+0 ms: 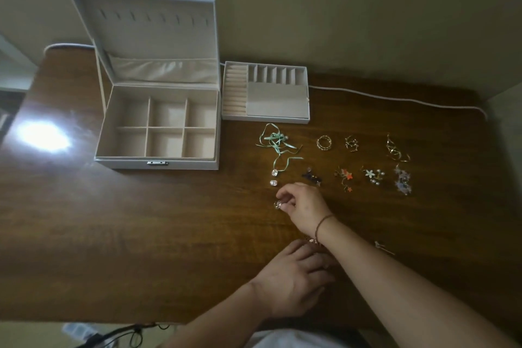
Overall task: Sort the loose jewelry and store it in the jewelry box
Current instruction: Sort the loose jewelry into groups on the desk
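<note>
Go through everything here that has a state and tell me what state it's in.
Jewelry box: lid up, compartments bare.
Tray: out of the box, on the table.
Green ribbon: loose, tangled.
Right hand: pinching a small ornament.
Left hand: resting low, fingers partly hidden.

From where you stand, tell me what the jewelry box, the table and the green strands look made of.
Jewelry box: pale grey shell, probably faux leather, matte; beige velvety-looking lining; shiny metal clasp. Table: dark brown wood or wood veneer, with visible grain and a glossy finish that mirrors a lamp glare. Green strands: thin, flat, curling bands, likely ribbon, fabric or plastic; too small to tell which.
</note>
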The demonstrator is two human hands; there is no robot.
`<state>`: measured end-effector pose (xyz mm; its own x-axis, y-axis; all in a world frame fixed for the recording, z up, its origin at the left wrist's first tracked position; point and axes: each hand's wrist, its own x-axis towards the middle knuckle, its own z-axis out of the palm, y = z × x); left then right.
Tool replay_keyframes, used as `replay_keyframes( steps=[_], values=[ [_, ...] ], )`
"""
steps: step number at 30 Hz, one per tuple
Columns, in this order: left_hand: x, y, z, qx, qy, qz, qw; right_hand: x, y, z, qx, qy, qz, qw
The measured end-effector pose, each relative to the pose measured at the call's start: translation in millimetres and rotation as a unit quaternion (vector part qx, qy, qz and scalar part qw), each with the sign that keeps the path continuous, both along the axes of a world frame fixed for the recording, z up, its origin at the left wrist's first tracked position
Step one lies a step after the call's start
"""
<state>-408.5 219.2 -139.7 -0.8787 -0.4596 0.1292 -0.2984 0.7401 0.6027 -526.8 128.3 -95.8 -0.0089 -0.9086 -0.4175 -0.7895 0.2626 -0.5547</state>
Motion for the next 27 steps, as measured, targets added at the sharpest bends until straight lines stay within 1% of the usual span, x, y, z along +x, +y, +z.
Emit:
replay_keyframes(
  steps=[4,6,8,11,14,16,18,19,21,23,25,27],
  values=[
    [13.9,-2.3,-3.3,0.013,0.018,0.054,0.998,-3.9,3.4,2.4,0.006,-0.008,0.035,0.999],
    [19.5,-3.2,-6.1,0.016,0.021,0.088,0.996,-14.0,7.6,6.8,-0.008,-0.008,0.035,0.999],
    [23.3,-4.9,-9.9,0.023,0.027,0.121,0.992,-33.8,14.5,13.0,-0.024,0.002,-0.004,1.0],
    [25.3,-8.5,-12.9,0.037,0.034,0.148,0.988,-80.4,33.8,22.1,-0.028,0.014,-0.1,0.995],
    [17.0,-9.8,-13.6,0.034,0.031,0.143,0.989,-132.2,70.4,23.4,-0.002,0.048,-0.203,0.978],
    [7.5,-11.7,-12.0,0.033,0.037,0.14,0.989,-156.6,99.6,19.1,0.027,0.081,-0.239,0.967],
    [-0.3,-18.3,-9.2,0.032,0.056,0.153,0.986,-167.5,126.1,13.2,0.051,0.104,-0.232,0.966],
    [-2.6,-23.3,-8.2,0.036,0.071,0.175,0.981,-169.3,136.2,9.7,0.054,0.114,-0.223,0.967],
    [-1.9,-35.6,-5.6,0.057,0.095,0.252,0.961,-169.4,149.2,0.6,0.046,0.141,-0.207,0.967],
    [4.4,-48.3,-4.3,0.068,0.098,0.319,0.94,-167.6,155.7,-8.4,0.031,0.173,-0.21,0.962],
    [12.0,-57.5,-3.7,0.052,0.088,0.32,0.942,-164.8,159.4,-15.0,0.012,0.2,-0.22,0.955],
    [17.1,-62.9,-4.4,0.028,0.084,0.278,0.956,-159.9,162.0,-17.9,0.001,0.222,-0.216,0.951]
  ],
)
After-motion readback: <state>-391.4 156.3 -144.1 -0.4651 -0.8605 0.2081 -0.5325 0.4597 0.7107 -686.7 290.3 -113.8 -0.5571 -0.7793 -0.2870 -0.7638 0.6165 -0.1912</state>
